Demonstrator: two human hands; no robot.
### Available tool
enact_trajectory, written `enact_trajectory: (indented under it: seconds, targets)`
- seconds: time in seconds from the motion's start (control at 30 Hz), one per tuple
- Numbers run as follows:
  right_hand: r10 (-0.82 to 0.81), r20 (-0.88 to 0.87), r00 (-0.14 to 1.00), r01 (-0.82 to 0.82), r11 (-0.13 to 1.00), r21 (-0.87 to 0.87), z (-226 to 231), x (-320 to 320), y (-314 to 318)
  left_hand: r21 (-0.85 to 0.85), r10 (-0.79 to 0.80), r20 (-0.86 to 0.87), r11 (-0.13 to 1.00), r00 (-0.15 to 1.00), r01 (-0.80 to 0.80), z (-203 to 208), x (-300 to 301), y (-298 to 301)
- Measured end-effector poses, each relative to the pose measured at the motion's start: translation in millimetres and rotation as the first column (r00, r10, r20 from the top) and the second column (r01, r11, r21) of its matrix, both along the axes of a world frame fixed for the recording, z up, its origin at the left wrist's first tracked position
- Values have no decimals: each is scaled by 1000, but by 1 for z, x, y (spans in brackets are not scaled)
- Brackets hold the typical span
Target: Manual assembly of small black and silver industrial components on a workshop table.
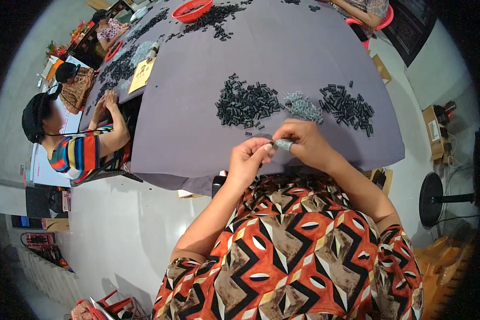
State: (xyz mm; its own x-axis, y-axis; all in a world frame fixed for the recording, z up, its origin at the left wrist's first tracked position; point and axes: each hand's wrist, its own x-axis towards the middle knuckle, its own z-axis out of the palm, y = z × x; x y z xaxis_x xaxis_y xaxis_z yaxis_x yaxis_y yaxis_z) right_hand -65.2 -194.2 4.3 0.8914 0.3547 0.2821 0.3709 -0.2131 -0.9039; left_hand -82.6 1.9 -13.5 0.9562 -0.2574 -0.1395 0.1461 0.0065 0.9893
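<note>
My left hand point(249, 159) is closed in a pinch on a small black part point(272, 143) at the table's near edge. My right hand point(306, 143) meets it there, its fingers also pinched together. A silvery wrap or piece point(284, 144) shows at the right fingertips; whether it is worn or held I cannot tell. Just beyond the hands lie a heap of short black cylindrical parts point(245, 104), a smaller heap of thin silvery pieces point(303, 106) and another heap of black parts point(348, 108).
A grey cloth point(186, 122) covers the table. Farther off are a red basket point(192, 10) and more black parts point(213, 20). A person in a striped top point(85, 152) works at the left; others sit beyond. A black round-based stand point(432, 200) is on the right.
</note>
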Motion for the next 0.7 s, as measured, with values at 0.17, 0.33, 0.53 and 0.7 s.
enact_trajectory:
  seconds: [0.17,0.33,0.53,0.7]
  targets:
    - [21,3,1000,-20,998,-54,12,-4,-1,-43,-34,25,998,999,35,-1,-2,-3]
    - [86,57,995,-76,983,-164,18,-5,-3,26,-44,59,999,997,42,-8,-5,-2]
    - [133,-209,969,-151,986,-75,6,2,-13,7,-62,117,998,991,62,-9,-9,-3]
    - [138,-136,981,-137,990,16,11,-2,-10,-180,-65,97,980,993,82,-10,-4,2]
